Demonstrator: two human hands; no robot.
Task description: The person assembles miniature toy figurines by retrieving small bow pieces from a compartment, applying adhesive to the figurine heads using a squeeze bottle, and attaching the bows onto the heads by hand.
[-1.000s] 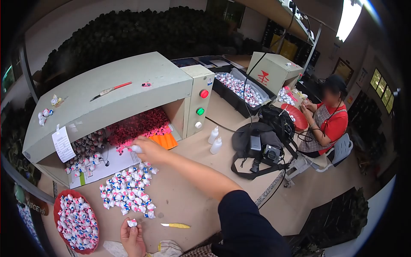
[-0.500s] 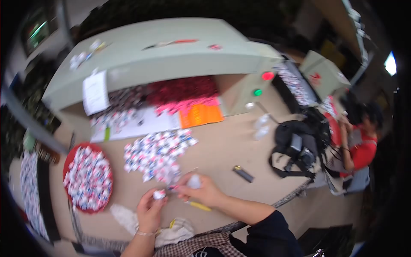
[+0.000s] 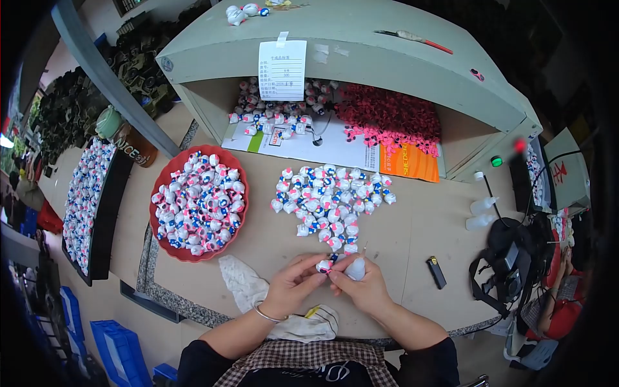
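Observation:
My left hand (image 3: 293,284) pinches a small white figurine (image 3: 324,266) with pink parts between thumb and fingers. Against it, the fingertips of my right hand (image 3: 367,290) meet a small pink piece. That same hand also keeps a little white squeeze bottle (image 3: 355,268) with a thin needle tip tucked in its grip, pointing up and away. Just beyond both hands lies a spread of white, pink and blue figurines (image 3: 332,200) on the table. A white cloth (image 3: 242,284) is beside my left wrist.
A red bowl (image 3: 244,222) full of figurines stands left, with a black tray (image 3: 106,226) of more beyond. Pink pieces (image 3: 393,116) fill part of the shelf (image 3: 361,55). A dark lighter-like object (image 3: 436,273), clear bottles (image 3: 480,214) and a black bag (image 3: 490,264) are right. Another person sits far right.
My hands have come together, bringing the pink piece in my right fingers to the figurine in my left. The camera view has shifted, and the scene now looks sharper.

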